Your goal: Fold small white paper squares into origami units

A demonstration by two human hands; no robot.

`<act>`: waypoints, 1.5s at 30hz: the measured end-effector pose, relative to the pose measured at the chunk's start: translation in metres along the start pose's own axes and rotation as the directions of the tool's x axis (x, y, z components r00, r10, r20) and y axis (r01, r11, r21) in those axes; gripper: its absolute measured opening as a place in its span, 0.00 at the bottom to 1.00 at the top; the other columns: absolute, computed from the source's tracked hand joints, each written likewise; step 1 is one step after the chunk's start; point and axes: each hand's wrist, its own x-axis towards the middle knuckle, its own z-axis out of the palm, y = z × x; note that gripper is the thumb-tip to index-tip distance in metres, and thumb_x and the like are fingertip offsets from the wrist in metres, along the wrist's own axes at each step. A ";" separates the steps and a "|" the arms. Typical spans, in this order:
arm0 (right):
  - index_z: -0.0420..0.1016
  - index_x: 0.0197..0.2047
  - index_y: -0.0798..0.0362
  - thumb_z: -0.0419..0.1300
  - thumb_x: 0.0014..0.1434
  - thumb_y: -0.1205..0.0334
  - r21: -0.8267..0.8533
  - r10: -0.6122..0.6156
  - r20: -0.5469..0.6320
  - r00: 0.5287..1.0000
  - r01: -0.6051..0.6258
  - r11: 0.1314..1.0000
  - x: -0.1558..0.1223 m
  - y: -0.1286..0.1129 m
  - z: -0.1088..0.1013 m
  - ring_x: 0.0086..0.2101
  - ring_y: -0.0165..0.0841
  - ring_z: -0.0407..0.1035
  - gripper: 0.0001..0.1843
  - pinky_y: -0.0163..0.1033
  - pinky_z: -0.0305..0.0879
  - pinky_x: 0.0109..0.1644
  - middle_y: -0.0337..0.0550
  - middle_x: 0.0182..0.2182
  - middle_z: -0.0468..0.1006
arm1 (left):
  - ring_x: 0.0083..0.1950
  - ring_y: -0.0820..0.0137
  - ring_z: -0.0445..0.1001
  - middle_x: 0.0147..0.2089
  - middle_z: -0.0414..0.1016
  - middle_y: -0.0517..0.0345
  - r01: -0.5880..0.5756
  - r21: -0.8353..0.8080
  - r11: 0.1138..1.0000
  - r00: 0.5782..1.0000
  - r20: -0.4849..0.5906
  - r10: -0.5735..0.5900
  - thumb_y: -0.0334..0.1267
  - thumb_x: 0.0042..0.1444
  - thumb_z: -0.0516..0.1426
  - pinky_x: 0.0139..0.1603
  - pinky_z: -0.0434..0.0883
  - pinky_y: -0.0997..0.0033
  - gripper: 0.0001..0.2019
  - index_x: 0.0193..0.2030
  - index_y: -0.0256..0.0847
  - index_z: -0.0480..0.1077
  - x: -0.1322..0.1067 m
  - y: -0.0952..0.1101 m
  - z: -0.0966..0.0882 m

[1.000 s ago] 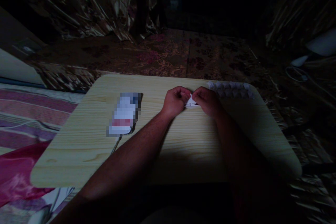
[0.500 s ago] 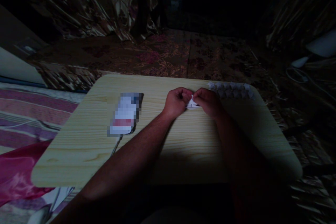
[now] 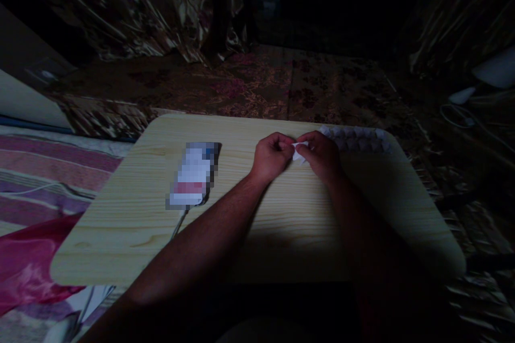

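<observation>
Caught between the two hands, resting on the surface (image 3: 100, 241) or just above it (too dim to say which): a small piece of white paper (image 3: 300, 151), apparently folded. Pinched in the fingers of the right hand (image 3: 323, 155), with the thumb laid across the near face. Met at its left edge by the curled fingers of the left hand (image 3: 270, 158) — whether gripped or merely touched there, cannot tell. A little nearer the right hand, more hidden under the fingers on that side. Directly between the two sets of fingertips, then, to the right of the left ones. Long axis impossible to read, being mostly covered; a pale corner poking out toward the near side, below the right thumb.

Beyond the right hand and to its right, by the far right corner: two rows of small pale folded pieces (image 3: 360, 136), partly hidden by the knuckles. Well apart, left of the left hand: a phone (image 3: 191, 171), blurred into blocks, lying slantwise — with a white cable (image 3: 178, 225) at its near end. Past the surface's left edge: a striped cover (image 3: 56, 163) and a shiny pink cloth (image 3: 36, 257).
</observation>
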 end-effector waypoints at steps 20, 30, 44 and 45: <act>0.80 0.36 0.51 0.63 0.55 0.56 -0.048 -0.040 -0.109 0.993 0.035 0.998 -0.004 -0.005 0.007 0.27 0.31 0.68 0.09 0.35 0.62 0.30 0.37 0.26 0.78 | 0.21 0.76 0.68 0.24 0.76 0.59 0.118 -0.195 0.974 0.993 0.029 -0.114 0.35 0.43 0.66 0.22 0.62 0.77 0.09 0.32 0.36 0.74 0.000 0.006 0.002; 0.80 0.37 0.50 0.63 0.54 0.57 -0.037 -0.025 -0.117 0.993 0.021 0.999 -0.003 0.000 0.008 0.29 0.33 0.71 0.08 0.36 0.66 0.32 0.38 0.28 0.80 | 0.22 0.75 0.70 0.25 0.77 0.57 0.143 -0.204 0.968 0.990 0.039 -0.138 0.37 0.42 0.68 0.23 0.64 0.76 0.11 0.32 0.36 0.75 0.000 0.009 0.002; 0.80 0.35 0.49 0.63 0.52 0.60 0.010 -0.013 -0.112 0.994 0.014 1.000 -0.002 0.002 0.008 0.28 0.32 0.72 0.07 0.36 0.65 0.32 0.36 0.27 0.80 | 0.23 0.75 0.71 0.26 0.78 0.55 0.147 -0.212 0.966 0.989 0.053 -0.139 0.40 0.43 0.68 0.25 0.66 0.75 0.13 0.32 0.35 0.75 -0.002 0.010 0.002; 0.80 0.35 0.49 0.63 0.52 0.59 0.008 -0.013 -0.112 0.994 0.014 1.000 -0.002 0.001 0.008 0.28 0.32 0.72 0.07 0.36 0.65 0.32 0.36 0.27 0.80 | 0.23 0.75 0.70 0.26 0.78 0.55 0.151 -0.211 0.966 0.988 0.054 -0.143 0.40 0.43 0.68 0.24 0.66 0.76 0.13 0.32 0.35 0.75 -0.002 0.010 0.002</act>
